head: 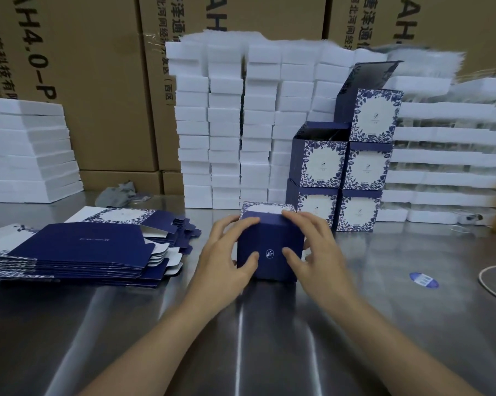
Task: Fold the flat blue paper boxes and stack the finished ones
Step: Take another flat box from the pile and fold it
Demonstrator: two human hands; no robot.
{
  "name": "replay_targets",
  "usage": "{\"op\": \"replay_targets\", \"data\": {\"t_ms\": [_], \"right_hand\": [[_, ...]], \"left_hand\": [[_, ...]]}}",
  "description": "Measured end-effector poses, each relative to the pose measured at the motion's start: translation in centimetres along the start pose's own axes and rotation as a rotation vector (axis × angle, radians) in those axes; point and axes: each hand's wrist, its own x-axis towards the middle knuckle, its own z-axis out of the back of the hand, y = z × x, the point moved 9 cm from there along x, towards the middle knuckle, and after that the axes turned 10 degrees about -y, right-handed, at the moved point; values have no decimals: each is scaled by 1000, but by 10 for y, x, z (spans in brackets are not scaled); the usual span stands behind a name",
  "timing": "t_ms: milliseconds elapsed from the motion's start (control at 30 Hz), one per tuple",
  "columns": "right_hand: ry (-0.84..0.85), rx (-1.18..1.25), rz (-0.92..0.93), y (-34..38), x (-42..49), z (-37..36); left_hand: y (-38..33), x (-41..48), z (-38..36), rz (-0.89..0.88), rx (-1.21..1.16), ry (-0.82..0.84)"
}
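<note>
Both forearms reach forward over the steel table (269, 338), wrists slightly bent. The left hand (229, 252) and right hand (312, 247) grip a folded blue box (271, 241) between them. Each thumb presses the near face beside a small white logo, and the spread fingers curl over the top edge and sides. The box stands upright on the table, directly in front of the person.

Just left lies a fanned stack of flat box blanks (78, 252), apart from the left hand. Behind and to the right, near the held box, finished boxes (341, 181) stand stacked in two columns, the top ones with open lids. White foam blocks (226, 124) and cardboard cartons (98, 95) wall off the back. A blue oval sticker (423, 280) lies on bare steel to the right.
</note>
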Motion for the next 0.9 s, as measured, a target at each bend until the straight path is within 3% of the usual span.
{"op": "replay_targets", "data": {"t_ms": [267,433,533,733,900], "right_hand": [[34,-93,-8,-3,-3,-6],[-28,-127,48,7,3,-4],[16,-2,8,4,3,-6],[77,177,-60,5,4,-4],[140,151,-65,8,1,-10]], "left_hand": [[10,-4,-6,27,135,30],[-9,4,-4,-108,223,-15],[-12,4,-5,-119,147,-18],[-11,5,-1,33,-118,-33],[-13,7,2,33,-60,-46]]}}
